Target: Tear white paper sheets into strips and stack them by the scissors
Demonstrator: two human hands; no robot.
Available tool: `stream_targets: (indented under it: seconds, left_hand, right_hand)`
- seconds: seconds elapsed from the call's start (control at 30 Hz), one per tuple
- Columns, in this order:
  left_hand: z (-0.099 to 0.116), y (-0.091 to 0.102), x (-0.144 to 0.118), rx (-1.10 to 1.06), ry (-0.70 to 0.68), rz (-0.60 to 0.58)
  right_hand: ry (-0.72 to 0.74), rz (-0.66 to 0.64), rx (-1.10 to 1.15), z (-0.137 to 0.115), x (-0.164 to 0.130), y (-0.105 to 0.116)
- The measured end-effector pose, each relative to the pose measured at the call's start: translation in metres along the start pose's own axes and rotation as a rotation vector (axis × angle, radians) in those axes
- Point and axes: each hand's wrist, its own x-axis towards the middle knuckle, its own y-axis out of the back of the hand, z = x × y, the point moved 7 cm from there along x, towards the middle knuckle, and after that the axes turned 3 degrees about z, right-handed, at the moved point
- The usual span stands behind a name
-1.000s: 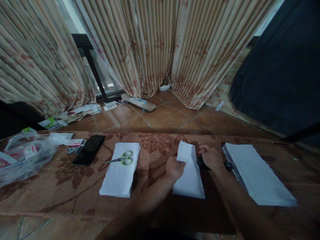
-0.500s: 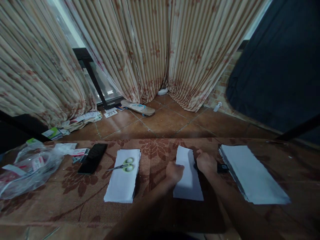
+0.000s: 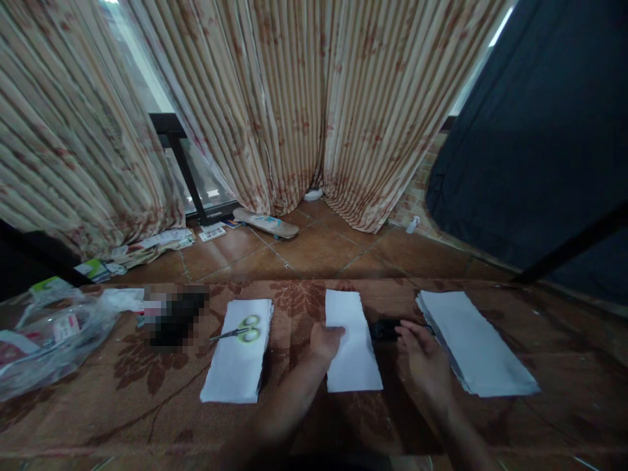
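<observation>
My left hand (image 3: 326,341) grips the left edge of a narrow white paper (image 3: 352,347), with the thumb lying on top. The fingers beneath it are hidden. To the paper's right, my right hand (image 3: 422,350) is closed, thumb and forefinger together at the right end of a small black object (image 3: 386,330), whose kind I cannot make out. Farther left is a stack of white paper (image 3: 234,376) with rough edges. A pair of scissors with pale green handles (image 3: 249,329) rests on that stack. Beyond my right hand lies a larger paper stack (image 3: 483,347).
A patterned brown cloth (image 3: 167,405) covers the table. At its left are a clear plastic bag (image 3: 63,347) and a blurred-out dark item (image 3: 179,317). Past the far edge, a skateboard (image 3: 267,224) lies on the tiled floor below the curtains (image 3: 289,98).
My right hand has shifted right along the black object, which now shows on its left. My left hand still holds the paper. The whole view has shifted slightly.
</observation>
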Motion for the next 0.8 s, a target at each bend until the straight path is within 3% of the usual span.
stream_targets:
  seconds: [0.17, 0.3, 0.43, 0.57, 0.67, 0.8]
  left_hand:
    - [0.014, 0.014, -0.014, -0.143, -0.009, -0.039]
    - [0.026, 0.016, -0.026, -0.213, -0.008, -0.108]
    - [0.023, 0.015, -0.043, -0.249, -0.005, -0.199]
    - [-0.003, 0.009, -0.060, -0.200, 0.039, -0.289]
    - [-0.019, 0.007, -0.060, -0.094, 0.057, -0.241]
    - [-0.023, -0.001, -0.048, -0.012, 0.070, -0.196]
  right_hand:
    - [-0.097, -0.288, -0.050, 0.008, -0.064, -0.029]
    - [-0.199, -0.423, -0.022, 0.010, -0.080, -0.043]
    - [-0.256, -0.418, 0.137, 0.008, -0.076, -0.046]
    - [-0.256, -0.441, 0.276, 0.005, -0.072, -0.053]
    - [-0.202, -0.434, 0.192, 0.007, -0.066, -0.051]
    - [-0.181, -0.268, 0.021, 0.024, -0.050, -0.030]
